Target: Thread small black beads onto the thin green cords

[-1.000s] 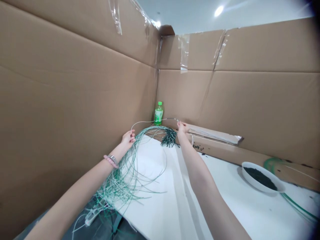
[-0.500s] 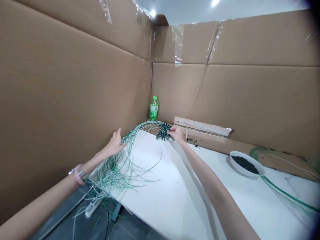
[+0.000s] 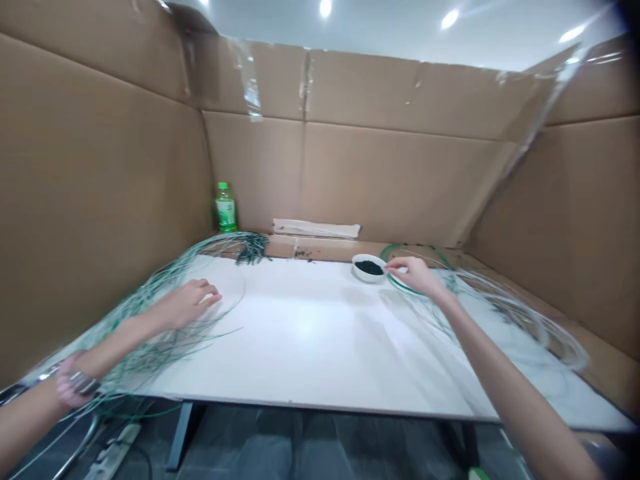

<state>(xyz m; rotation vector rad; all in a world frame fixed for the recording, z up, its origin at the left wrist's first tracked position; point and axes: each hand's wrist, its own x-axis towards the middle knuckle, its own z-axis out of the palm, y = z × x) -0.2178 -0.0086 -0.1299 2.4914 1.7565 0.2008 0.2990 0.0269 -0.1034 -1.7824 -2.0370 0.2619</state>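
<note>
My left hand hovers over the left part of the white table, thumb apart from the loosely bent fingers, with nothing visible in it. Beneath and beside it spreads a large bundle of thin green and white wires, whose far ends gather in a dark clump. At the right, my right hand has its fingertips drawn together beside the rim of a white bowl. Small dark pieces fill the bowl. Whatever the fingertips pinch is too small to make out. A green coil lies behind that hand.
Cardboard walls enclose the table. A green-capped bottle stands in the far left corner. Pale wire loops lie along the right side. A cardboard strip rests at the back. Below is a power strip.
My view has turned right. My right hand has left the dark clump of wire ends and moved to the bowl. My left hand has come away from the cardboard wall, over the table.
</note>
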